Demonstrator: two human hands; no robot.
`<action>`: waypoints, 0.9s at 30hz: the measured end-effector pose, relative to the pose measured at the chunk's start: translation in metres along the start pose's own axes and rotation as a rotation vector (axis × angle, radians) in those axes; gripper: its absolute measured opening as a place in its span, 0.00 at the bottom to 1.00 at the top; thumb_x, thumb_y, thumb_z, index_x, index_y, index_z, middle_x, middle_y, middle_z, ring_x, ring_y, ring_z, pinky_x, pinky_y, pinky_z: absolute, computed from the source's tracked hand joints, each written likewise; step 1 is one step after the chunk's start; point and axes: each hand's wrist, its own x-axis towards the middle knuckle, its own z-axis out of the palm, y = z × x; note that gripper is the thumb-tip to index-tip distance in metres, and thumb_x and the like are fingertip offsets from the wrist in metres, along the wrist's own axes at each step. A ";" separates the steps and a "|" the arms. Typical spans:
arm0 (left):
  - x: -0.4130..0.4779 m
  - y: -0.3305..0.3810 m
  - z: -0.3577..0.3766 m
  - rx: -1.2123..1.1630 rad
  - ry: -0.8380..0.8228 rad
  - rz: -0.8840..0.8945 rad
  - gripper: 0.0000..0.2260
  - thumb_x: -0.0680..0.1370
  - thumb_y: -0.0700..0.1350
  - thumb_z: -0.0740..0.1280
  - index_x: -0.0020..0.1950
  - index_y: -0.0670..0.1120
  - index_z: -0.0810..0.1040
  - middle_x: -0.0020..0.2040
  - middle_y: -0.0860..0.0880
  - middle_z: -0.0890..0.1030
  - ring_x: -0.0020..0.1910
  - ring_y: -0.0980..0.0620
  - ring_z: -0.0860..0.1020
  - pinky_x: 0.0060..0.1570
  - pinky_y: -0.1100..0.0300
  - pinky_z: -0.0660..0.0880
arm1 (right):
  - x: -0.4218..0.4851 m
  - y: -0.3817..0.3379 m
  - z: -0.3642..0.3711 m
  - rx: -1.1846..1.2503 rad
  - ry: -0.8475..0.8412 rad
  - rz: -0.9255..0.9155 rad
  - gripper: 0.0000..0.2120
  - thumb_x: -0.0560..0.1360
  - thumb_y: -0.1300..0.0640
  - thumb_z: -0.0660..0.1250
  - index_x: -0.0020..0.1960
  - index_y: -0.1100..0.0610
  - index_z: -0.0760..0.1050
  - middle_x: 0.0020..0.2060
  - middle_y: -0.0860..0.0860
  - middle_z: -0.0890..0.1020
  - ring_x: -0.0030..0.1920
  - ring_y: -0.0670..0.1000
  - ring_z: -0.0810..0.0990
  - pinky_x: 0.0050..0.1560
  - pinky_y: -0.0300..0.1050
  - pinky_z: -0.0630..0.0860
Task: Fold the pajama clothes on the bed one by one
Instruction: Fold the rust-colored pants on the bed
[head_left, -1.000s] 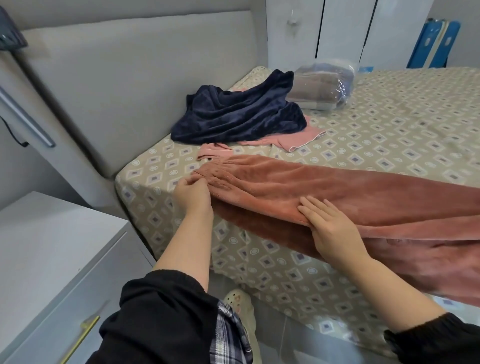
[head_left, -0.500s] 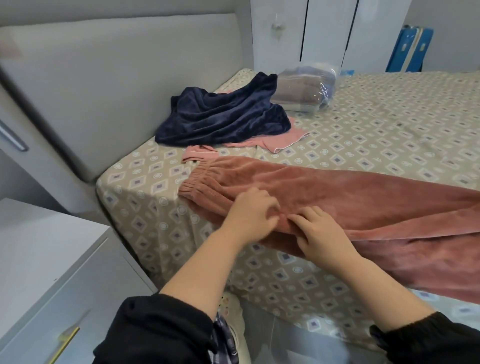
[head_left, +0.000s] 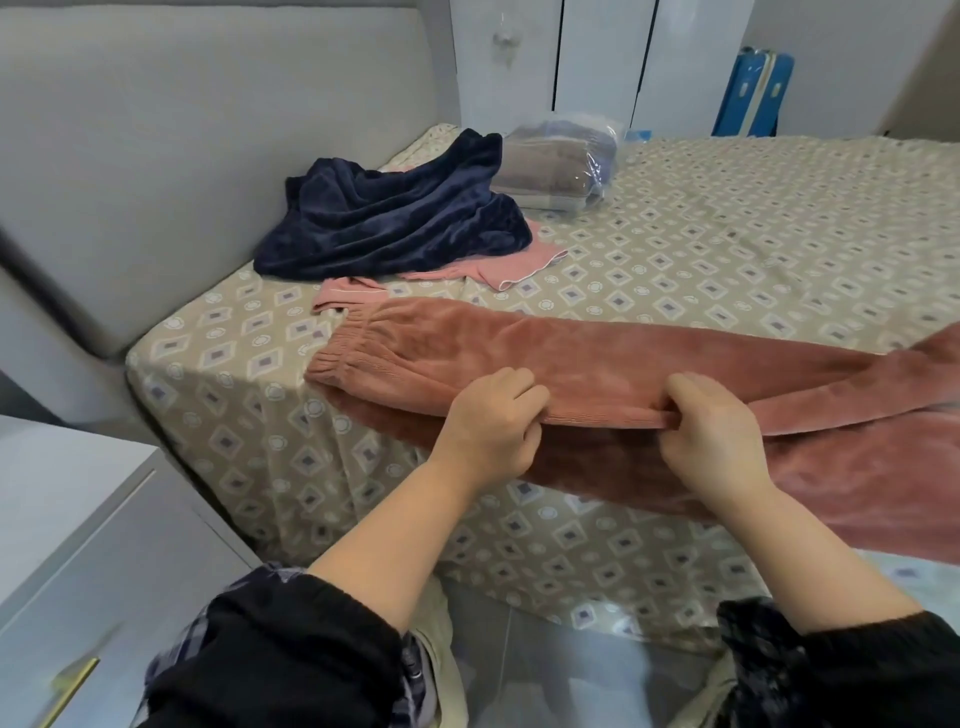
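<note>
Rust-pink pajama pants (head_left: 519, 353) stretched along the near edge of the bed (head_left: 727, 234), waistband toward its near left corner. Near fold pinched in curled fingers of left hand (head_left: 488, 431) and right hand (head_left: 711, 436). Farther back, by the headboard edge, navy garment (head_left: 395, 218) heaped over a pale pink one (head_left: 524, 257).

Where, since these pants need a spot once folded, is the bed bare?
Bare sheet is widest across the bed right of the plastic-wrapped bundle, beyond the rust-pink pants. A smaller patch sits at the near corner, between headboard and waistband. Crowded: the navy garment heaped on a light pink garment.
</note>
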 end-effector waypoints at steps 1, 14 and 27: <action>-0.001 0.001 -0.001 0.018 -0.012 0.013 0.03 0.66 0.34 0.63 0.37 0.41 0.74 0.34 0.46 0.71 0.33 0.46 0.70 0.30 0.55 0.65 | -0.003 -0.002 -0.004 0.003 0.035 -0.034 0.13 0.57 0.73 0.65 0.36 0.59 0.68 0.32 0.53 0.73 0.37 0.60 0.73 0.30 0.46 0.66; 0.003 0.015 0.012 0.365 -0.697 -0.163 0.09 0.74 0.41 0.65 0.54 0.48 0.76 0.51 0.49 0.76 0.52 0.45 0.74 0.43 0.56 0.63 | -0.029 0.004 -0.010 -0.073 -0.208 -0.239 0.04 0.62 0.63 0.56 0.34 0.57 0.69 0.30 0.51 0.72 0.34 0.55 0.73 0.28 0.45 0.64; 0.043 0.057 0.030 0.281 -0.533 -0.256 0.07 0.77 0.42 0.60 0.47 0.43 0.77 0.47 0.46 0.78 0.47 0.44 0.75 0.39 0.55 0.67 | -0.033 0.038 -0.023 0.029 -0.149 0.024 0.09 0.70 0.68 0.66 0.48 0.61 0.79 0.41 0.54 0.80 0.44 0.59 0.79 0.41 0.50 0.78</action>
